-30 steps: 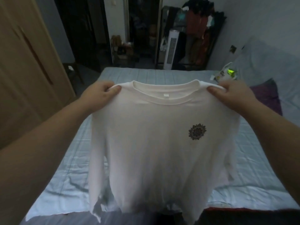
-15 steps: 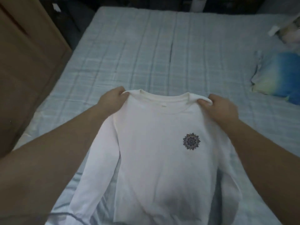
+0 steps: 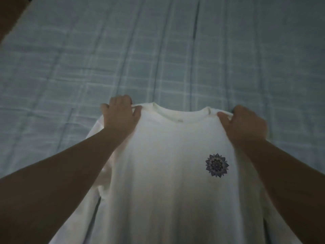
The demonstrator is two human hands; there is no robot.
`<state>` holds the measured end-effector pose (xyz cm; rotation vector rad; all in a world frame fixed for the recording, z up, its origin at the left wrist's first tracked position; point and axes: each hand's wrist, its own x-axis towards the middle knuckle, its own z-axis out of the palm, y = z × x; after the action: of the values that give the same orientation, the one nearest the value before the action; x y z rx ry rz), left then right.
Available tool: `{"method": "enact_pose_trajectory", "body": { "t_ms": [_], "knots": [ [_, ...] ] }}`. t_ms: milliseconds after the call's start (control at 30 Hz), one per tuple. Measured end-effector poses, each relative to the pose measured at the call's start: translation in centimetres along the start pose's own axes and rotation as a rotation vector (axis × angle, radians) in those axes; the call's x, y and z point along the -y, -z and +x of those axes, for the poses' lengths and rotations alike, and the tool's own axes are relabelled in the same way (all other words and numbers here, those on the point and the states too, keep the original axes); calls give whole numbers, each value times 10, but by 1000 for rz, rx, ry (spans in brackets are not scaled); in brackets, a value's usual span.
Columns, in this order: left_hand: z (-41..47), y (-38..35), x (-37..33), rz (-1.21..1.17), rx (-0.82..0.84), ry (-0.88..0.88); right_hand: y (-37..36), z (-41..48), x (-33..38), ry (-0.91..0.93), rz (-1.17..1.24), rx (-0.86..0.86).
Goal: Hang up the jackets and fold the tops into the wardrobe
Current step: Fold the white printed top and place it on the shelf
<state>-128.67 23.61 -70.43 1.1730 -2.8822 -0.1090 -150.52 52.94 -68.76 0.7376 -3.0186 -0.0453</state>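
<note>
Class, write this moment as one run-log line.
white top: front up, over bed sheet | left hand: grips one shoulder | right hand: grips other shoulder | fold: not begun

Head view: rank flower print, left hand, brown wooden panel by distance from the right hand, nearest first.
From the right hand, which grips the white top at its right shoulder:
1. Flower print: on the top's chest, just below that hand.
2. Left hand: across the top, gripping the other shoulder.
3. Brown wooden panel: far top-left corner of the frame.
</note>
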Motion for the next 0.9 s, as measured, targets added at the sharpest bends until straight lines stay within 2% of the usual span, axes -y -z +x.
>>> {"method": "enact_pose_trajectory", "body": {
  "t_ms": [167, 267, 300, 367, 433, 500, 700, 800, 900],
  "knots": [
    [-6, -12, -3, -69, -77, 11, -12, -2, 2, 54, -31, -67],
    [-25, 4, -7, -168, -165, -235, 5, -24, 9, 191, 201, -216],
    [-39, 6, -10, -192, -147, -320, 11, -37, 13, 249, 279, -221],
    [-67, 6, -20, -136, -13, -415, 12, -62, 23, 341, 315, -115],
    [-82, -5, -28, -47, 148, -410, 1, -74, 29, 367, 221, 74],
    [-84, -18, -30, 4, 209, -360, -14, -76, 32, 340, 117, 191],
    [-87, -27, -34, 66, 199, -307, -31, -78, 33, 315, 58, 191],
    [-96, -16, -32, 25, 235, -301, -19, -90, 33, 308, 112, 195],
    [-137, 2, -26, -67, 247, -334, 0, -135, 29, 325, 240, 127]
  ]
}}
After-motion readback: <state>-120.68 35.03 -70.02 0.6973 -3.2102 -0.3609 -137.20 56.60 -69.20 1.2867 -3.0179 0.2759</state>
